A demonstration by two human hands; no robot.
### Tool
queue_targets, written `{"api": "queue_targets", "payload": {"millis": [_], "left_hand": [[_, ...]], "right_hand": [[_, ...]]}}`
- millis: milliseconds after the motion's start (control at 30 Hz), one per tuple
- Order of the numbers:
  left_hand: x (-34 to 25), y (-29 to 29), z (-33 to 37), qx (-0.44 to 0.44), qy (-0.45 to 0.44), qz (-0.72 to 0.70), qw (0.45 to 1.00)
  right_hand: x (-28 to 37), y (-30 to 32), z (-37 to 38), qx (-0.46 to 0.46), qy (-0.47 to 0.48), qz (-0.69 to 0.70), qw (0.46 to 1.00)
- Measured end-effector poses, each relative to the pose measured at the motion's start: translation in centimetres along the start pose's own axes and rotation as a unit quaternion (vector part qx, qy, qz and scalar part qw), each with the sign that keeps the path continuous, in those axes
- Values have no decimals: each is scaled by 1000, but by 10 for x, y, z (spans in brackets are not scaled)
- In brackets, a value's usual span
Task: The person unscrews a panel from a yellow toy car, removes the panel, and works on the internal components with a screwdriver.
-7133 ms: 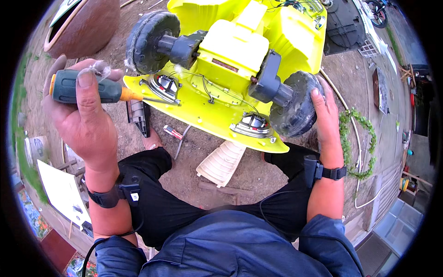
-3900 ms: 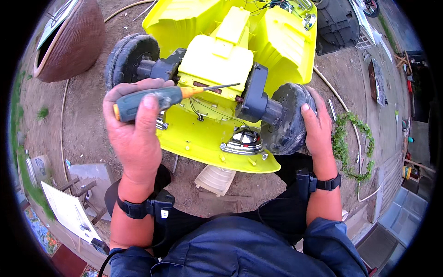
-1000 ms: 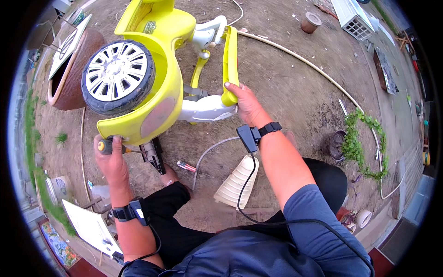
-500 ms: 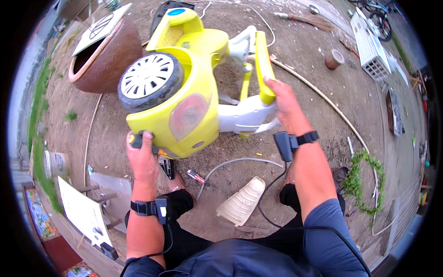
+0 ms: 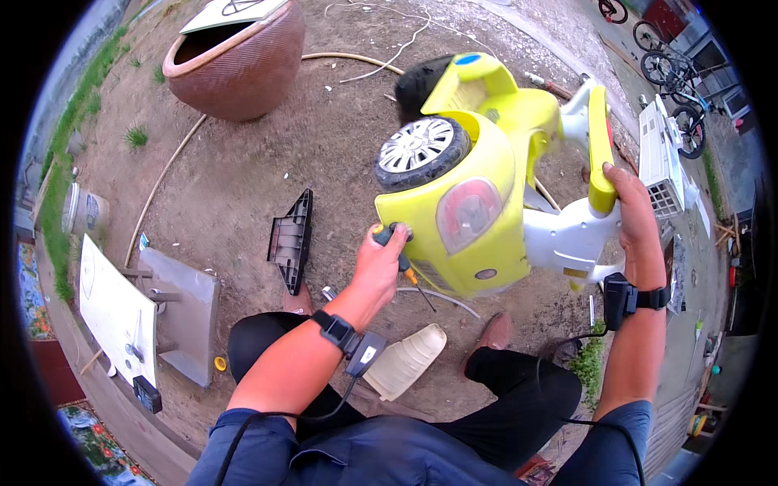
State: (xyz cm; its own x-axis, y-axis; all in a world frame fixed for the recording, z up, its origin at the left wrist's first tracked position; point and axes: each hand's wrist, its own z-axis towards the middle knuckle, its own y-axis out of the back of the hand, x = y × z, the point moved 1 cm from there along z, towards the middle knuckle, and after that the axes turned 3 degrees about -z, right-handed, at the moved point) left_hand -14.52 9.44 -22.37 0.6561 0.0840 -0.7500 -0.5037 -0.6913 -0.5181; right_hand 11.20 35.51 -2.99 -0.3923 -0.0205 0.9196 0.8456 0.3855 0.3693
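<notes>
Both my hands support a yellow and white ride-on toy car [image 5: 486, 194], tilted off the ground with a white-spoked wheel [image 5: 421, 152] facing up. My left hand [image 5: 379, 263] is closed around a screwdriver [image 5: 409, 274] with a dark and orange-yellow handle, its shaft pointing down. That same hand presses against the car's lower left edge. My right hand [image 5: 632, 202] wraps round the yellow bar [image 5: 600, 154] on the car's right side. Below the car, a cream ribbed plastic piece [image 5: 409, 360] lies between my feet. A black plastic bracket-like part [image 5: 292, 243] is near my left foot.
A large brown clay pot [image 5: 235, 69] stands far left, beside a hose [image 5: 166, 178] on the dirt. At near left are a white board [image 5: 117, 316], a grey panel [image 5: 188, 316] and a bucket [image 5: 85, 209]. A white slatted unit [image 5: 660, 158] and bicycles [image 5: 677, 89] stand at far right.
The toy car and both my hands have shifted right in view as the view turned. The black part now shows uncovered on the left. The screwdriver's shaft has come into sight below my left hand.
</notes>
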Motion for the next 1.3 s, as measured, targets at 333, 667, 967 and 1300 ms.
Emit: {"api": "queue_targets", "payload": {"millis": [333,667,967,1300], "left_hand": [[21,41,-2,-101,84,154,979],[-20,37,-34,5,173,28,984],[-11,-11,-58,135,223,4,965],[-50,-13,-37,61,67,102,991]], "right_hand": [[-19,-113,4,159,-87,-230,956],[8,-151,-57,227,202,-340,890],[-94,-70,-140,271,68,-435,856],[-81,-139,-165,98,132,-383,909]]}}
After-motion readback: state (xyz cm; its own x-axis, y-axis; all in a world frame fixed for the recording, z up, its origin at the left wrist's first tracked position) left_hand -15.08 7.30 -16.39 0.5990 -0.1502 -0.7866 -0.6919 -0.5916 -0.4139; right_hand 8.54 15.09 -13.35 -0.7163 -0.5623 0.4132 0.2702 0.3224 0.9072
